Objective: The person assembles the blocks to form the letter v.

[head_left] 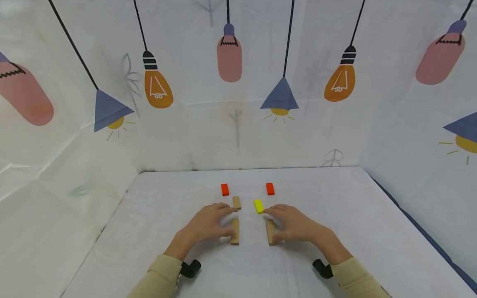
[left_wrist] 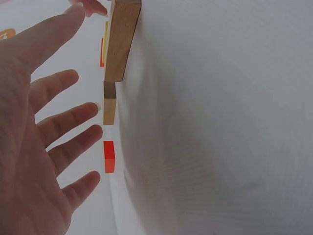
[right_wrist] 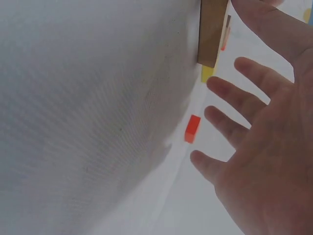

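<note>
My left hand [head_left: 209, 222] hovers with spread fingers on the outer side of a long wooden block [head_left: 235, 236]; in the head view its thumb overlaps this block. Just past its fingertips lies a short wooden block [head_left: 236, 202]. On the other side my right hand [head_left: 296, 223], fingers apart too, is beside a second long wooden block [head_left: 269, 231], partly covered by the thumb. A yellow block [head_left: 258, 206] sits at the right fingertips. In both wrist views the palms hold nothing, and a wooden block [left_wrist: 122, 41] stands beyond the left thumb.
Farther back lie two small red blocks, one on the left [head_left: 225, 189] and one on the right [head_left: 270, 189]. All the blocks rest on a white-covered table [head_left: 149, 215]. White sheets [head_left: 186, 136] printed with lamps enclose the back and sides.
</note>
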`<act>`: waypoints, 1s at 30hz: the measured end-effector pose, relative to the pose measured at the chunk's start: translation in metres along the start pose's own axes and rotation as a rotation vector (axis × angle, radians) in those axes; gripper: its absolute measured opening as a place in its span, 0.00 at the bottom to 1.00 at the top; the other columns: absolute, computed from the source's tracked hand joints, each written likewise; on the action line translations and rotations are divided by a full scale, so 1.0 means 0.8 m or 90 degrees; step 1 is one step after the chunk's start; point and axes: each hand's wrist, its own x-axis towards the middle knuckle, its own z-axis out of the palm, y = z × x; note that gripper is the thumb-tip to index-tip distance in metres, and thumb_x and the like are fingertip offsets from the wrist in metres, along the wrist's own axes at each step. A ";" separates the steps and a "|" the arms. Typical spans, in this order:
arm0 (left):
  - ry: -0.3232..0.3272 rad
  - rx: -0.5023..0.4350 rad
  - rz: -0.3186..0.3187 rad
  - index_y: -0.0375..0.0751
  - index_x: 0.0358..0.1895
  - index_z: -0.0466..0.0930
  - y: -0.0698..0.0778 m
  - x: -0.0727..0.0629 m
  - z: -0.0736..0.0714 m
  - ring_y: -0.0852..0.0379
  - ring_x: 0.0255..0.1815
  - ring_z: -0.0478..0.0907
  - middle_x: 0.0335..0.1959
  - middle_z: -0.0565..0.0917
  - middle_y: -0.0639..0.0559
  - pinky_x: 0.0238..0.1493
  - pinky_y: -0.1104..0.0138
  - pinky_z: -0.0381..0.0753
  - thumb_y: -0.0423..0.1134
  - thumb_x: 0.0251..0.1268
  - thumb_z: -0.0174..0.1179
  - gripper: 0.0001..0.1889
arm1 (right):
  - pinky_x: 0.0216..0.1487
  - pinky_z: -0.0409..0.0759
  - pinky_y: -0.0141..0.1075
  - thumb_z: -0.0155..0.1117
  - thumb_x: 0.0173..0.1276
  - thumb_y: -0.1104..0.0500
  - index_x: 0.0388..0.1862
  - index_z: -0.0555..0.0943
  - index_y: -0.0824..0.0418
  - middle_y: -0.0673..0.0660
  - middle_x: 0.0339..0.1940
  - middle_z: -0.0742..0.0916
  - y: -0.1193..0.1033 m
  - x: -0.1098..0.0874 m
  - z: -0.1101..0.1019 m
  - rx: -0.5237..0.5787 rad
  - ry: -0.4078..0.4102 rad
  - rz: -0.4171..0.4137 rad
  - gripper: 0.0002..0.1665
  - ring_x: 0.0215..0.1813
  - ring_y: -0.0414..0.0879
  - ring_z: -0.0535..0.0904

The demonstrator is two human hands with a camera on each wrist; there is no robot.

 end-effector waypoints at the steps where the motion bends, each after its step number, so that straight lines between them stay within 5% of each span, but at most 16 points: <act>1: -0.001 0.000 0.006 0.63 0.68 0.73 0.001 0.000 0.000 0.51 0.65 0.75 0.64 0.77 0.56 0.65 0.50 0.73 0.66 0.58 0.63 0.34 | 0.74 0.60 0.60 0.74 0.56 0.42 0.72 0.70 0.48 0.50 0.71 0.76 0.000 0.000 0.000 0.001 -0.001 -0.003 0.45 0.75 0.55 0.65; 30: -0.056 0.030 0.053 0.66 0.54 0.78 0.014 -0.005 0.006 0.59 0.65 0.73 0.59 0.78 0.66 0.69 0.54 0.69 0.63 0.55 0.67 0.23 | 0.71 0.65 0.54 0.77 0.54 0.48 0.55 0.81 0.48 0.41 0.55 0.83 -0.006 -0.007 0.003 -0.014 0.000 -0.042 0.29 0.65 0.46 0.73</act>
